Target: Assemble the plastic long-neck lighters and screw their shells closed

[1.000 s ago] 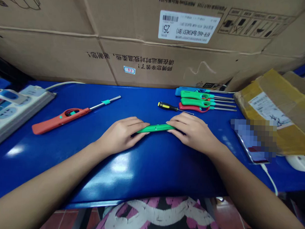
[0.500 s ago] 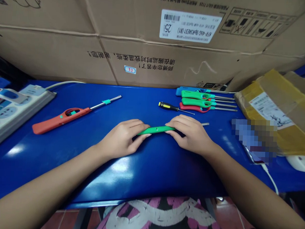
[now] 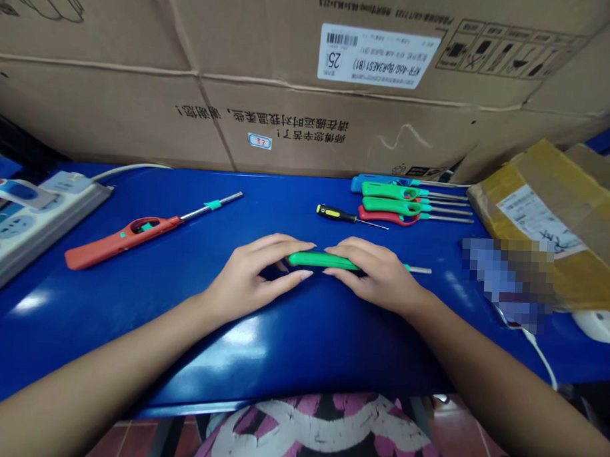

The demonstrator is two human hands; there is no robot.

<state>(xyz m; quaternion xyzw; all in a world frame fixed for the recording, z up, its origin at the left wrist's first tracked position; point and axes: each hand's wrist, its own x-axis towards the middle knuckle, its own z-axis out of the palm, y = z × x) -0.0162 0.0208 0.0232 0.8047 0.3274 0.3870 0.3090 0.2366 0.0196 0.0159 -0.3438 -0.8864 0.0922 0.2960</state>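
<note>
A green long-nosed lighter (image 3: 321, 260) lies crosswise between my hands over the blue table, its metal tube pointing right. My right hand (image 3: 381, 271) is closed around its middle, hiding the trigger part. My left hand (image 3: 261, 270) is at the handle's left end, thumb and fingers apart with a gap around the green plastic; whether a rear fingertip touches it I cannot tell. Beyond my hands a black and yellow screwdriver (image 3: 338, 214) lies on the table. An orange-red long-nosed lighter (image 3: 122, 241) with teal tape on its tube rests to the left.
Several lighters (image 3: 386, 205), green, red and blue, lie grouped at the back right. A power strip (image 3: 19, 225) occupies the left edge. Right of my hands are a phone (image 3: 506, 282) on a cable and a taped parcel (image 3: 535, 216). A large cardboard box (image 3: 269, 94) walls off the back.
The green lighter has shifted right and turned, showing its smooth rounded edge instead of the side with the hole. My left fingers have spread from their pinch on it.
</note>
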